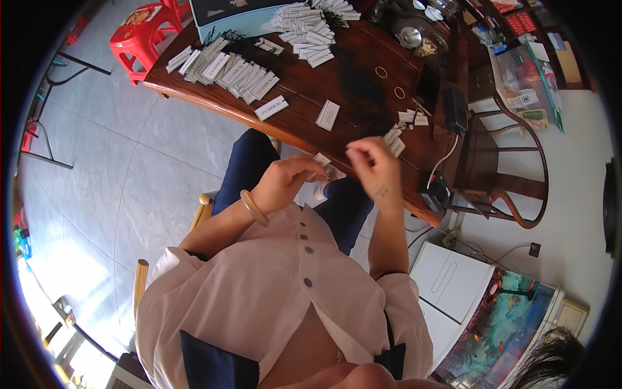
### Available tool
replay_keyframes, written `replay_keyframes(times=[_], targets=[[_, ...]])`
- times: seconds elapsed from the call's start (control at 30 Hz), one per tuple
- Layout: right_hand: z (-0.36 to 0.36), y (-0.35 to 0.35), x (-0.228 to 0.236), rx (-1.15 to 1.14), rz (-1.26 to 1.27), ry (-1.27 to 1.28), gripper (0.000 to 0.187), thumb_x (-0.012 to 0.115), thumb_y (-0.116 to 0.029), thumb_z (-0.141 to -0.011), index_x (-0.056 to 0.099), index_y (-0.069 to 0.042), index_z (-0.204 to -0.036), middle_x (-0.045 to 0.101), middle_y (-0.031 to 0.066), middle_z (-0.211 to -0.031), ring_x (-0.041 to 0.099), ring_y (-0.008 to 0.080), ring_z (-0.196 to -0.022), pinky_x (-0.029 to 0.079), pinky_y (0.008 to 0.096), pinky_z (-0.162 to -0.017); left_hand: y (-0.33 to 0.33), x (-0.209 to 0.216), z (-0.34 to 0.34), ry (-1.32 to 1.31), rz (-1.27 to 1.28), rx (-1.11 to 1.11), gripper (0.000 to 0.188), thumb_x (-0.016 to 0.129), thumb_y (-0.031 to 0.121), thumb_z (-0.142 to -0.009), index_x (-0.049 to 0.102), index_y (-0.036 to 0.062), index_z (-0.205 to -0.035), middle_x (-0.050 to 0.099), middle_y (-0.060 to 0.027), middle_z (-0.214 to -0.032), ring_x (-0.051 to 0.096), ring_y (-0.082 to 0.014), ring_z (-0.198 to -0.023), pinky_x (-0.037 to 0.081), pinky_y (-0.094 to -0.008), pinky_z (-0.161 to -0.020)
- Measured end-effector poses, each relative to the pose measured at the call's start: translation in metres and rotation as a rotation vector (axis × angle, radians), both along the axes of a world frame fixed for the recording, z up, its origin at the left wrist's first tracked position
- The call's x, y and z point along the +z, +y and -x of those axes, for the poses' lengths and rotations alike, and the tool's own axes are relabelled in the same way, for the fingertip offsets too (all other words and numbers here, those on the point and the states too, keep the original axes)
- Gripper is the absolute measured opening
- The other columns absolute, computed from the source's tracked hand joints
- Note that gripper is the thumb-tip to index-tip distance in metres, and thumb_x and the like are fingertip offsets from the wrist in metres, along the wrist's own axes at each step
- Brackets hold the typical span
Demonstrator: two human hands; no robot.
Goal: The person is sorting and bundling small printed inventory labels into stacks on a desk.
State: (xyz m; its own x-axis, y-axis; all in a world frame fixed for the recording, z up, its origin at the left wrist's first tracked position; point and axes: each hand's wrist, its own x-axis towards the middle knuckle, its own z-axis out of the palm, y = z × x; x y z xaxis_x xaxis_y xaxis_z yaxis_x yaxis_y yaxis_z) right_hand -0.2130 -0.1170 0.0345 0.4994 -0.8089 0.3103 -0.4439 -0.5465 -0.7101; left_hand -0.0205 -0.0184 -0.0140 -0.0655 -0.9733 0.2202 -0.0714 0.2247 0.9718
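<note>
Dark wooden bench [363, 78] ran diagonally across the upper frame, person seated at its near edge on a wooden chair [139, 275]. Red plastic stool [139, 35] stood past the far left end, a curved dark wood chair [512, 175] off the right end. Pale blue flat box [240, 23] sat at the far edge. Stock was white rectangular tags with dark print: one overlapping fanned row [223, 68] at the left, a looser heap [311, 29] toward the far side, two singles [272, 107] lying apart mid-bench, a small cluster [405, 120] near the right hand. Two thin rings [381, 72] lay flat on the bare wood, apart from the tags. Left hand [285, 181] was curled, fingers pinched on a small white tag [322, 159], held above the lap just off the bench's near edge. Right hand [376, 162] hovered just beside it, thumb and forefinger pressed together; whether something thin sat between them couldn't be told, too small. Judgement: the work looked like fine pinch handling of one tag between both hands; best done with the tag gripped by its edge, kept flat and unbent, hands close together, and finished pieces kept separate from the unsorted heap.
</note>
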Motion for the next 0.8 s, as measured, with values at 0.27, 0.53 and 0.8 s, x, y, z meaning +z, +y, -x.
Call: replay_keyframes(times=[0.27, 0.53, 0.8], targets=[[0.029, -0.082, -0.01, -0.205, 0.548, 0.488, 0.01, 0.072, -0.013, -0.074, 0.069, -0.012, -0.083, 0.062, 0.0035, -0.086, 0.06, 0.025, -0.085, 0.044, 0.0395, -0.075, -0.002, 0.002, -0.006, 0.074, -0.036, 0.07, 0.019, 0.05, -0.012, -0.09, 0.065, -0.0054, -0.102, 0.064, -0.0116, -0.097, 0.065, -0.0183, -0.089, 0.052, -0.027, -0.077], [0.026, -0.078, -0.01, -0.153, 0.593, 0.586, 0.011, 0.073, -0.012, -0.071, 0.071, -0.014, -0.082, 0.062, 0.0008, -0.085, 0.059, 0.0229, -0.085, 0.041, 0.0392, -0.078, -0.004, 0.001, -0.017, 0.163, -0.093, 0.151, 0.017, 0.054, -0.003, -0.093, 0.064, -0.0068, -0.105, 0.062, -0.0113, -0.103, 0.066, -0.0201, -0.097, 0.052, -0.028, -0.082], [-0.003, -0.013, 0.023, -0.083, 0.72, 0.375, 0.019, 0.073, -0.01, -0.073, 0.067, -0.012, -0.09, 0.06, -0.0016, -0.089, 0.058, 0.0204, -0.084, 0.04, 0.0377, -0.08, -0.009, 0.0, -0.025, 0.105, -0.084, 0.242, 0.019, 0.063, 0.003, -0.091, 0.064, -0.0082, -0.106, 0.061, -0.0131, -0.107, 0.065, -0.0224, -0.1, 0.052, -0.0293, -0.086]])
